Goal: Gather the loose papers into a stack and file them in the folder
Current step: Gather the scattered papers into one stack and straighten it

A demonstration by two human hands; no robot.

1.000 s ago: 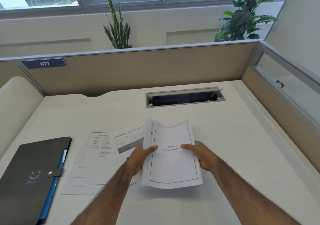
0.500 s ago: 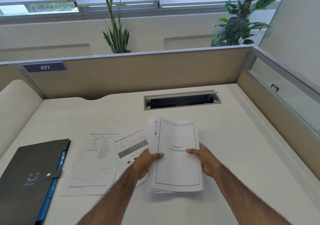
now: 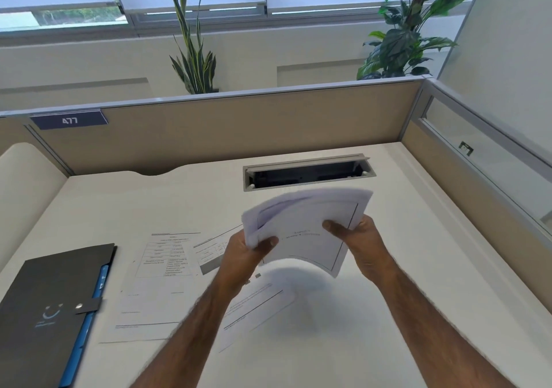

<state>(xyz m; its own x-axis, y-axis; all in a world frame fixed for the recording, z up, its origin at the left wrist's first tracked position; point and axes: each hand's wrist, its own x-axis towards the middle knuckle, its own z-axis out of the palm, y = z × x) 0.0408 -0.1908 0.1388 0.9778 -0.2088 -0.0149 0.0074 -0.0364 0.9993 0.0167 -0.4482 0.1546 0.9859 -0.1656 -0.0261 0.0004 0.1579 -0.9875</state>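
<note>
Light, limp bundle of papers, curling and fanning at the far edge; best gripped at both side edges, thumbs on top, squeezed enough to stop sheets sliding apart

Held above the tabletop, well clear of it, shadow beneath; left hand grasping the left edge, right hand grasping the right edge, both clenched on the bundle

Compared with half a second ago: lifted higher, tilted and twisted clockwise, top sheet bowed and blurred, no longer nearly flat and square to the viewer; now uncovering a sheet lying on the tabletop below

Still loose on the tabletop: a form with a table and another sheet partly behind the left wrist, just beside each other, overlapping

Dark folder closed with its strap snapped, at the left near edge, apart from the papers, unmoved, blue inner edge showing

Judged: gathering partly done, filing not yet begun, folder needing opening first
</note>
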